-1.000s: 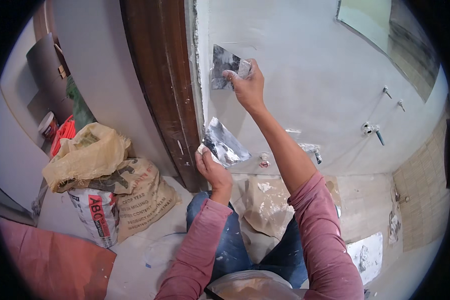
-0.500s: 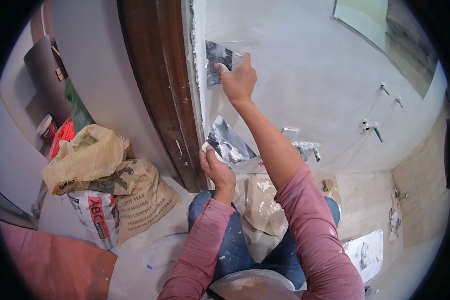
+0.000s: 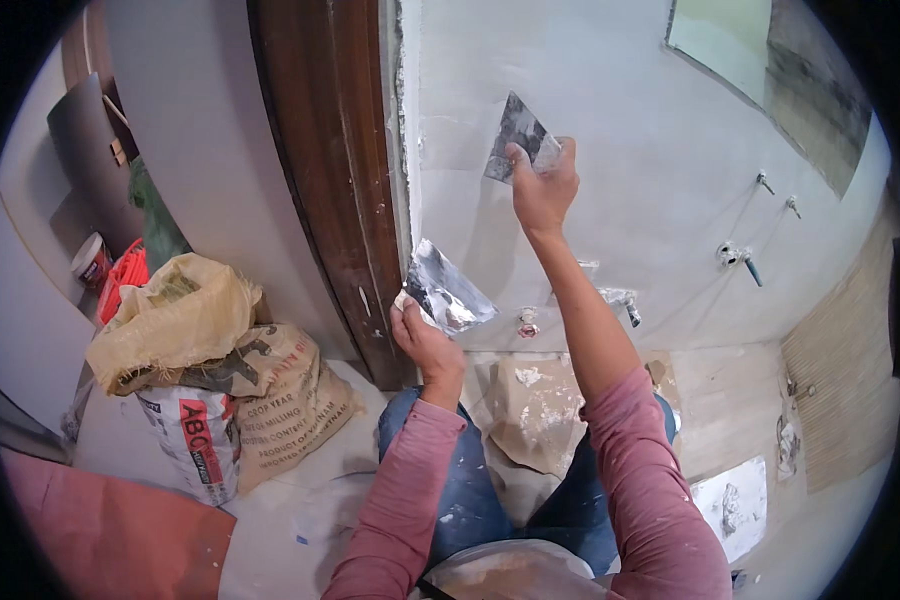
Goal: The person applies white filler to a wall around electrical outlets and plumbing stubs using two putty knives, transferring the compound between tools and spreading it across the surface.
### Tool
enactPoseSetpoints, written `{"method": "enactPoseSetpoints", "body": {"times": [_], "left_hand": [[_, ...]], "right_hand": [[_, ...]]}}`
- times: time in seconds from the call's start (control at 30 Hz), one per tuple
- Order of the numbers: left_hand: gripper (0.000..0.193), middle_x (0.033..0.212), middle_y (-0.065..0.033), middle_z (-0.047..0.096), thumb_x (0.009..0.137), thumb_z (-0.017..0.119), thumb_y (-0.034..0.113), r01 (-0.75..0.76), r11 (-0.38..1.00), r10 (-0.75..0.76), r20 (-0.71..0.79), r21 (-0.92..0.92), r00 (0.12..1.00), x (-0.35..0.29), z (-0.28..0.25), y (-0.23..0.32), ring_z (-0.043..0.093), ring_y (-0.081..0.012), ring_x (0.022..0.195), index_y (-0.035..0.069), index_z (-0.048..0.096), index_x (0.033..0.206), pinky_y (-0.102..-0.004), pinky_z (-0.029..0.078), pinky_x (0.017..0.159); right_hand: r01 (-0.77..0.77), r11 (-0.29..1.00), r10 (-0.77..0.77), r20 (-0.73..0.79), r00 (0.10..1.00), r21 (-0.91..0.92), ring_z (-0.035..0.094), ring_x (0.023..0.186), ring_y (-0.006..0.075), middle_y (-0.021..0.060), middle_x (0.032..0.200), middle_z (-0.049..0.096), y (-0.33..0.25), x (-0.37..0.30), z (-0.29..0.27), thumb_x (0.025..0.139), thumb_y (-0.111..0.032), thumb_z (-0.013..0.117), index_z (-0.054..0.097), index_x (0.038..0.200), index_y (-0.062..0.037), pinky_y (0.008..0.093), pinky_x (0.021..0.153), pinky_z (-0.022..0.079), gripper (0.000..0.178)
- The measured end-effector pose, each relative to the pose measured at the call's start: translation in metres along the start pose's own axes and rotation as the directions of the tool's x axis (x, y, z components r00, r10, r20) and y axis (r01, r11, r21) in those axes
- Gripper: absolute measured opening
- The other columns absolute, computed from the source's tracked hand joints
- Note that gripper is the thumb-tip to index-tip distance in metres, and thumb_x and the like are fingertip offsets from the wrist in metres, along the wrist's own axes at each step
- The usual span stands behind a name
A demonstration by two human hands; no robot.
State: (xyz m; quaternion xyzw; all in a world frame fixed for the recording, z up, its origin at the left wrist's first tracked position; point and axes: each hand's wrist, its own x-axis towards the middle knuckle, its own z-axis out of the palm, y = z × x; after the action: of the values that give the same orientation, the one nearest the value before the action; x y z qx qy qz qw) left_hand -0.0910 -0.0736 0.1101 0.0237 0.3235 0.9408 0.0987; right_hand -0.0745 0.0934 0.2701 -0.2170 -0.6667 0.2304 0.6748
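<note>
My right hand (image 3: 547,192) grips a broad putty knife (image 3: 520,138), its grey blade smeared with white filler and pointing up and left in front of the pale wall (image 3: 610,120). Whether the blade touches the wall I cannot tell. Lower and nearer the door frame, my left hand (image 3: 428,348) holds a second putty knife (image 3: 450,290) by its end. White paste streaks that wide metal blade. Beside both tools runs the rough white plaster edge (image 3: 407,150) along the dark wooden door frame (image 3: 335,170).
Woven sacks (image 3: 295,400) and a white bag (image 3: 192,440) stand at the left by a red sheet (image 3: 120,530). Wall pipe fittings (image 3: 738,256) jut out at the right. Splattered cardboard (image 3: 535,415) lies between my knees; a white board (image 3: 732,508) holds a lump of paste.
My right hand has moved its putty knife right and slightly down, away from the plaster edge. The left hand's knife has shifted slightly and turned a little.
</note>
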Motion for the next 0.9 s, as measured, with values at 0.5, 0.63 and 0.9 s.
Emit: {"method": "enactPoseSetpoints", "body": {"times": [0.5,0.63,0.9], "left_hand": [[0.021,0.105,-0.0043,0.064,0.103,0.053,0.023,-0.011,1.0,0.011,0.044,0.004,0.999,0.002,-0.001,-0.02,0.065,-0.0189,0.095,0.005,0.062,0.111,-0.0351,0.054,0.082],[0.02,0.103,-0.0033,0.064,0.103,0.053,0.022,0.031,0.999,-0.03,0.027,-0.036,0.999,-0.003,0.005,-0.013,0.064,-0.0177,0.094,0.006,0.063,0.109,-0.0335,0.053,0.082],[0.02,0.103,-0.0036,0.064,0.103,0.053,0.022,0.03,0.999,-0.029,0.023,-0.014,0.999,-0.002,0.003,-0.011,0.065,-0.0183,0.095,0.006,0.063,0.11,-0.0345,0.054,0.083]], "right_hand": [[0.656,0.703,-0.359,0.658,0.662,-0.276,0.068,0.093,0.0342,0.0086,0.095,0.07,-0.014,0.024,0.02,0.076,-0.007,0.07,0.063,0.099,-0.0103,0.0484,0.071,0.053,0.023],[0.61,0.739,-0.348,0.614,0.708,-0.286,0.068,0.093,0.0351,0.0092,0.095,0.07,-0.03,0.046,0.017,0.077,-0.011,0.073,0.063,0.098,-0.0103,0.0497,0.073,0.053,0.023],[0.14,0.968,-0.153,0.044,0.987,0.208,0.07,0.064,0.028,0.0155,0.076,0.073,-0.025,0.039,0.013,0.08,-0.014,0.082,0.067,0.097,-0.0018,0.0358,0.063,0.053,0.026]]}}
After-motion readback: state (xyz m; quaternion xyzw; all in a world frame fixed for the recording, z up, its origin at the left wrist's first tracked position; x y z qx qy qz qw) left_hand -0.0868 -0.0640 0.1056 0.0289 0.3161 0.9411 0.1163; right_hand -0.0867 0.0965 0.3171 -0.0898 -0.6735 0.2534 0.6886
